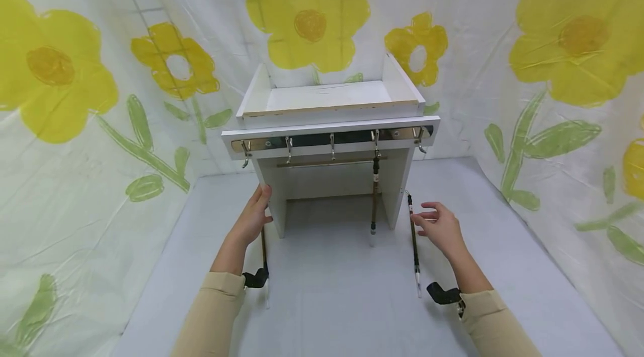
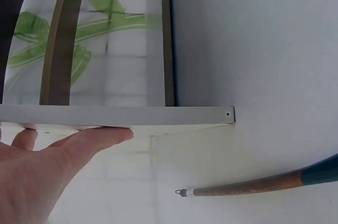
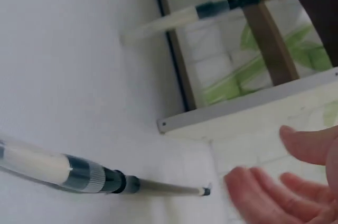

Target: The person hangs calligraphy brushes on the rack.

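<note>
We see a calligraphy brush point(image 1: 414, 239) lying on the pale tabletop point(image 1: 342, 295), beside the right side panel of a white hook-fronted shelf unit point(image 1: 329, 118), its loop end toward the shelf and its pale tip toward the person; a bare right hand point(image 1: 443, 231) reaches beside it, fingers loosely bent, a clear gap between thumb and fingertips in the right wrist view, the fingertips near the loop end yet apart from it.

At the other side, we find the left hand point(image 1: 250, 220) resting against the outer face of the left panel, its fingers extended along the board; a second, wood-handled brush point(image 1: 264, 253) lies near that panel, partly hidden in the head view by the hand and a black wrist camera point(image 1: 256, 279); between the hands, a third brush point(image 1: 374, 195) hangs tip down from the fourth of five hooks on a shiny metal strip point(image 1: 347, 137); beyond, we take in white sheeting point(image 1: 309, 83) printed with yellow flowers and green leaves.
</note>
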Demonstrator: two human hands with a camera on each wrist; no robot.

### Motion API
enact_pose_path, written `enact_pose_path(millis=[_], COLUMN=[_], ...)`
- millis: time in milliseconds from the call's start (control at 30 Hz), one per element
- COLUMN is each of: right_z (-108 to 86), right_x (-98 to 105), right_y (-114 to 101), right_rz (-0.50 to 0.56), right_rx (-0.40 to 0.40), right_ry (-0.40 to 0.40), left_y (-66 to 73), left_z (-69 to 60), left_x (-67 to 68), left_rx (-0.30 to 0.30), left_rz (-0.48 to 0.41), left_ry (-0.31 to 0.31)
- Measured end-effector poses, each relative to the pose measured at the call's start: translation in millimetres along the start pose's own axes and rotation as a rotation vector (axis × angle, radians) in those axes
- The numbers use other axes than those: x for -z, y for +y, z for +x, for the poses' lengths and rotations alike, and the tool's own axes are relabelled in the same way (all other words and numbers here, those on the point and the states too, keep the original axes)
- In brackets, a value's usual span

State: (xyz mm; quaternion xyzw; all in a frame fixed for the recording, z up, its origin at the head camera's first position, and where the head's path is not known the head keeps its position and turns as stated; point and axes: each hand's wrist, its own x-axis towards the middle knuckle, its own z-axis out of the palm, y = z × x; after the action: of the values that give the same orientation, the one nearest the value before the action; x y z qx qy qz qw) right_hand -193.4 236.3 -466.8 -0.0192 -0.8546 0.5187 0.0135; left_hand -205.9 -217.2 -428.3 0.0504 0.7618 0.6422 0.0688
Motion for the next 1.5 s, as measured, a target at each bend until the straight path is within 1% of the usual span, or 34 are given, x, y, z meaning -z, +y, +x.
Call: enact_pose_path(millis=[200, 333, 433, 600, 800, 900, 933, 967, 1133, 1167, 1267, 1333, 1500], right_z=[3.6, 4.5, 5.7, 9.3, 10.3, 10.0, 10.2, 10.4, 10.2, 9.8, 9.2, 9.1, 8.5], right_x=[-3, -7, -10, -18, -27, -29, -30, -30, -30, -29, -28, -28, -26], right_y=[16, 24, 28, 31, 31, 30, 30, 29, 27, 27, 24, 22, 15], right_rz=[-0.132, -0.202, -0.234, -0.253, -0.302, -0.301, -0.304, -0.304, -0.269, -0.262, -0.248, -0.225, -0.122], right_rx=[-0.108, -0.15, -0.156, -0.152, -0.146, -0.139, -0.137, -0.129, -0.115, -0.112, -0.109, -0.111, -0.108], right_ry=[-0.075, -0.091, -0.075, -0.056, -0.029, -0.02, -0.018, -0.016, -0.007, -0.001, 0.007, 0.009, 0.022], left_y=[-1.5, -1.2, -1.6, -1.1, -0.1, -0.9, 2.2, 2.4, 3.7, 0.9, 1.1, 1.4, 1.3], left_z=[0.4, 0.6, 1.0, 0.8, -0.1, -0.2, -1.6, -1.9, -2.0, -0.5, 0.5, 0.5, -0.5], left_x=[-1.0, -0.4, 0.1, 0.6, -0.3, -0.1, -0.5, -0.5, 0.4, 0.8, 0.8, 0.6, 0.5], left_rx=[-0.003, -0.011, -0.005, 0.012, 0.007, 0.001, 0.005, 0.004, 0.009, 0.007, 0.009, 0.01, 0.011], left_rz=[-0.001, 0.01, 0.007, 0.008, -0.008, -0.006, -0.009, -0.009, -0.008, -0.004, 0.0, -0.001, -0.001], left_ry=[0.002, 0.0, 0.005, 0.009, 0.001, -0.002, -0.006, -0.007, -0.006, -0.001, 0.001, 0.002, 0.004])
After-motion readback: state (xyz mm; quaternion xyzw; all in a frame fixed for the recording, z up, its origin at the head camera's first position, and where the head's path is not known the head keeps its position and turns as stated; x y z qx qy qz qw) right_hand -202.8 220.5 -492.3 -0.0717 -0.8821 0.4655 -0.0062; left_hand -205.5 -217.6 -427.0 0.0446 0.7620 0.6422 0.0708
